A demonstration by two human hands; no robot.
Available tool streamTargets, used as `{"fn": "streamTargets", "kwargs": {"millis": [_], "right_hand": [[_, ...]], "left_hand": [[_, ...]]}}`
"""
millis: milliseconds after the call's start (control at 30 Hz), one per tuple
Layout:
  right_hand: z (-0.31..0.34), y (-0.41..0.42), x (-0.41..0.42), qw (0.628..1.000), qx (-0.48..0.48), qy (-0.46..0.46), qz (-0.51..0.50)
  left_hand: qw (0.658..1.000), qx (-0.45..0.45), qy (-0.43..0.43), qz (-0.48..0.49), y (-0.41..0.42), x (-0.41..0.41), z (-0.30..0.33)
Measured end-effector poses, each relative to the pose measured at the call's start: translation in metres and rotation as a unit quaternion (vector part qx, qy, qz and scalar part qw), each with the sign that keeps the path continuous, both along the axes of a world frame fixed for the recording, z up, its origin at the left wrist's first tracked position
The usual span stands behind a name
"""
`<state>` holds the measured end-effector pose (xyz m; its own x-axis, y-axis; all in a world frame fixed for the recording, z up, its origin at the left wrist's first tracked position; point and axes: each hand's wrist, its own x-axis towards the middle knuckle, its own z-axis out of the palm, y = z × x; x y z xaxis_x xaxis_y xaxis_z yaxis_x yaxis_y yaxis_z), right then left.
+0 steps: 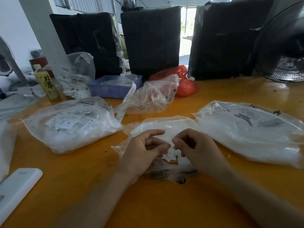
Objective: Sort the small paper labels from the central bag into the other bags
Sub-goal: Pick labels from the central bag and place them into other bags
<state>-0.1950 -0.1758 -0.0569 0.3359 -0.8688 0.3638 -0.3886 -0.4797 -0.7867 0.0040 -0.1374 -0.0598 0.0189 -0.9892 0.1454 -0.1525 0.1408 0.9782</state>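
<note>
The central clear bag [162,127] lies on the orange table in front of me. Both hands are over it with curled fingers. My left hand [143,150] and my right hand [195,147] pinch small white paper labels [170,156] between their fingertips, several bunched together where the hands meet. To the left lies a clear bag [72,124] full of white labels. To the right lies another clear bag [250,129] with white contents. A crumpled clear bag [153,96] sits behind the central one.
A blue tray [115,87] trails a label strip [126,99]. A yellow bottle [46,83], a red bag [182,79] and black wrapped bundles [151,40] stand at the back. A fan [283,46] is at the right, a white flat device [16,186] at the near left.
</note>
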Motion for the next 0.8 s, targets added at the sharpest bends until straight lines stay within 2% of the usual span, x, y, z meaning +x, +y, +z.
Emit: {"fn": "streamTargets", "kwargs": {"millis": [100,200,333,467,667,800], "right_hand": [[0.001,0.001,0.000,1.000,-0.018,-0.008,-0.011],[0.001,0.000,0.002,0.999,-0.019,0.025,-0.012],[-0.004,-0.009,-0.001,0.995,-0.028,0.066,-0.067],[-0.006,-0.013,-0.002,0.966,-0.105,0.228,-0.061],[-0.009,-0.009,0.012,0.918,-0.147,0.360,-0.080],[-0.007,-0.008,0.016,0.900,-0.154,0.398,-0.090]], "left_hand": [[1.000,0.015,-0.010,0.000,0.001,-0.001,-0.001],[0.999,0.024,-0.007,0.028,0.000,-0.001,0.000],[0.986,0.054,0.142,0.067,-0.003,0.003,0.004],[0.965,0.043,0.251,0.056,-0.003,0.005,0.007],[0.975,0.032,0.215,0.054,-0.004,0.002,0.004],[0.985,0.020,0.162,0.050,-0.004,0.002,0.002]]}}
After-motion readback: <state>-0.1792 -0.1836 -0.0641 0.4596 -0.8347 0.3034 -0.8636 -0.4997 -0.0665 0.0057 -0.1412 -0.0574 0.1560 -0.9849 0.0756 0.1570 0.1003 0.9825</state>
